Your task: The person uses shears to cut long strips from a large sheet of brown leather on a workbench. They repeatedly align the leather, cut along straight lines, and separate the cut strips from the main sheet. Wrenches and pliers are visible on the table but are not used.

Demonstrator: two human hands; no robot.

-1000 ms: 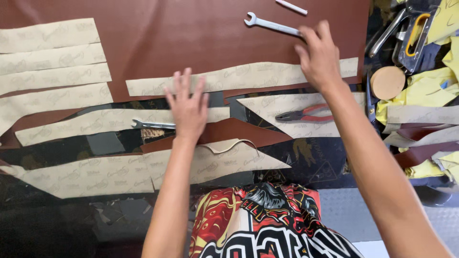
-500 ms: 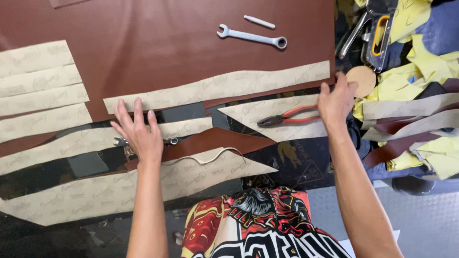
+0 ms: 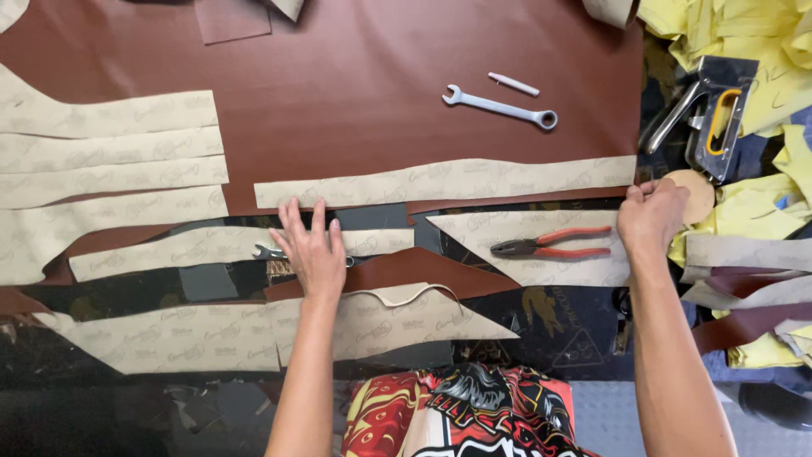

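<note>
My left hand [image 3: 311, 250] lies flat with fingers spread on a beige pattern strip [image 3: 169, 252], covering part of a small spanner [image 3: 267, 251]. My right hand [image 3: 651, 216] has its fingers curled over the right edge of the brown leather sheet [image 3: 381, 76], at the end of a long beige pattern strip [image 3: 448, 179]. Red-handled pliers [image 3: 550, 245] rest on a beige wedge piece [image 3: 541, 271] just left of that hand.
A silver spanner [image 3: 499, 106] and a white marker [image 3: 513, 84] lie on the brown sheet. A staple gun [image 3: 706, 118], a round tan disc [image 3: 700, 193] and yellow scraps [image 3: 761, 51] sit at the right. More beige strips [image 3: 110, 161] are stacked at the left.
My right hand has come down from beside the silver spanner to the sheet's right edge and closed there. My left hand stays flat, slightly shifted on the strip.
</note>
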